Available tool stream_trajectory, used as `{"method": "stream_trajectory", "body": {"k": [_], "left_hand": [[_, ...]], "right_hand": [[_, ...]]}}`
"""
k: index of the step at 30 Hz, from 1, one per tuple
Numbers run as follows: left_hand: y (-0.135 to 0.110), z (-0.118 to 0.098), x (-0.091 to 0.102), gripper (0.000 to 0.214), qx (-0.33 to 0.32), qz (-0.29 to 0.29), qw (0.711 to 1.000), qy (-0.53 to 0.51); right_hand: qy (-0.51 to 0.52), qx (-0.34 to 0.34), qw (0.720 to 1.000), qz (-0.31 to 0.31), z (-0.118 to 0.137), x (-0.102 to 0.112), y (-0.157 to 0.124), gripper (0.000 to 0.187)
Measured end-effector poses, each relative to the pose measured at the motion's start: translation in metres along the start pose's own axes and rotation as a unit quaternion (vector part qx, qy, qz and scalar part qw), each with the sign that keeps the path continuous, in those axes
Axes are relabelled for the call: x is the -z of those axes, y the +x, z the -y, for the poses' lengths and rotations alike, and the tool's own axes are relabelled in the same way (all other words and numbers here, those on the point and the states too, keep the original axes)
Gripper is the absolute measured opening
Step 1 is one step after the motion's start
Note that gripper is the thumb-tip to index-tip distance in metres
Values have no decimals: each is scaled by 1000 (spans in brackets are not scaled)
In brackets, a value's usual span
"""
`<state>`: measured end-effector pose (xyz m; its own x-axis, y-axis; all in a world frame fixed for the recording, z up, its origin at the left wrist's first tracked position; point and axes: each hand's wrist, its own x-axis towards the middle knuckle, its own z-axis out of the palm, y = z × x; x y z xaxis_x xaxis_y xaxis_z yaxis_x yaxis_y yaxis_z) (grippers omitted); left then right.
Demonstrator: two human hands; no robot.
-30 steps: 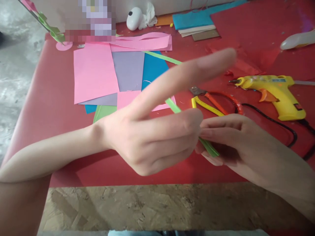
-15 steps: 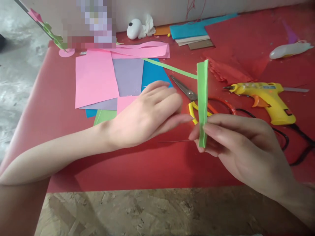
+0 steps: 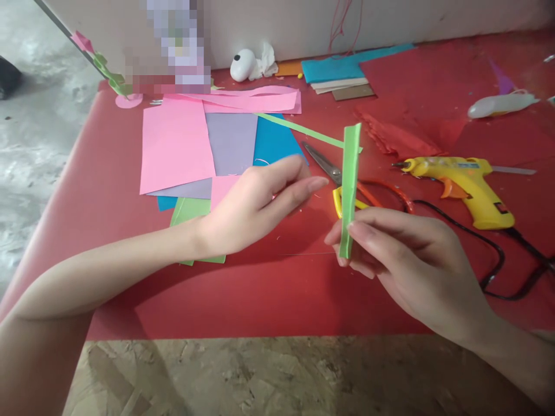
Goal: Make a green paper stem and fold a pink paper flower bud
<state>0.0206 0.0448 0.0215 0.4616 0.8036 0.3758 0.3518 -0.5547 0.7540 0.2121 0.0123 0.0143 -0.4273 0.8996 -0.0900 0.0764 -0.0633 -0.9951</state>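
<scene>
My right hand (image 3: 403,254) pinches a folded light green paper strip (image 3: 350,190) near its lower end, holding it nearly upright above the table. To the left of the strip, and apart from it, is my left hand (image 3: 264,202), its fingers curled and its thumb pointing right. Whether anything small sits in those fingers is hidden. A thin thread-like line (image 3: 307,254) runs left from the right fingertips. Behind the strip lie scissors (image 3: 333,173) with yellow and red handles, partly covered. A narrow green strip (image 3: 303,128) stretches behind them. Pink paper (image 3: 177,150) lies beyond my left wrist.
A yellow glue gun (image 3: 459,173) lies to the right, its black cable (image 3: 498,260) trailing along the red table (image 3: 260,306). Purple paper (image 3: 229,141), pink strips (image 3: 255,101) and blue sheets (image 3: 336,70) lie farther back. A small paper flower stem (image 3: 108,72) stands at the back left.
My left hand has turned and drawn slightly away from the green strip. The strip in my right hand has shifted a little left. The whole view has moved slightly.
</scene>
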Motion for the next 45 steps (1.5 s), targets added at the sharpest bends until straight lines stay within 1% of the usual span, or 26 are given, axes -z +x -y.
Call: {"method": "stream_trajectory", "body": {"k": [2,3,5,7,11,13,15,18,22,25,27,31,34,35,39,43,45], "left_hand": [[-2,0,-1,10,-80,-42,996,0],[-3,0,-1,7,-124,-52,991,17],[-4,-1,-1,9,-190,-54,978,65],[-5,-3,0,6,-229,-54,965,112],[-6,-8,3,4,-272,-36,948,162],[-6,-10,5,2,-269,-24,949,161],[-6,-11,5,6,-256,-17,955,146],[-7,-10,3,9,-250,-21,959,133],[-9,-10,0,12,-227,-25,961,155],[-9,-11,-1,13,-224,-23,961,160],[-8,-11,0,13,-240,-21,956,169],[-5,-9,6,9,-293,-14,936,196],[-5,-10,9,8,-304,-12,929,209],[-5,-10,10,8,-304,-8,930,209],[-6,-14,10,5,-255,14,945,205],[-5,-15,11,5,-270,34,945,179],[-3,-16,12,7,-249,46,954,160]], "right_hand": [[18,-21,1000,5,-1,0,0,25],[27,-24,999,8,-2,0,1,24],[41,-24,999,15,-2,0,1,20],[57,-18,998,25,-2,0,1,15],[88,-7,995,47,-1,0,0,9],[95,-8,994,51,-1,1,0,9],[99,-10,994,50,-2,1,-1,11],[100,-4,994,39,-2,0,-1,10],[87,-14,996,28,-1,-3,-1,12],[96,-27,995,27,2,-3,-3,12],[105,-27,994,26,3,-3,-4,14],[119,-21,992,25,4,-3,-5,15],[125,-26,992,14,4,-5,-5,12],[126,-28,992,9,3,-5,-6,10],[116,-30,993,6,4,-5,-6,8],[97,-20,995,19,7,-5,-8,9],[93,-19,995,14,8,-4,-9,9]]}}
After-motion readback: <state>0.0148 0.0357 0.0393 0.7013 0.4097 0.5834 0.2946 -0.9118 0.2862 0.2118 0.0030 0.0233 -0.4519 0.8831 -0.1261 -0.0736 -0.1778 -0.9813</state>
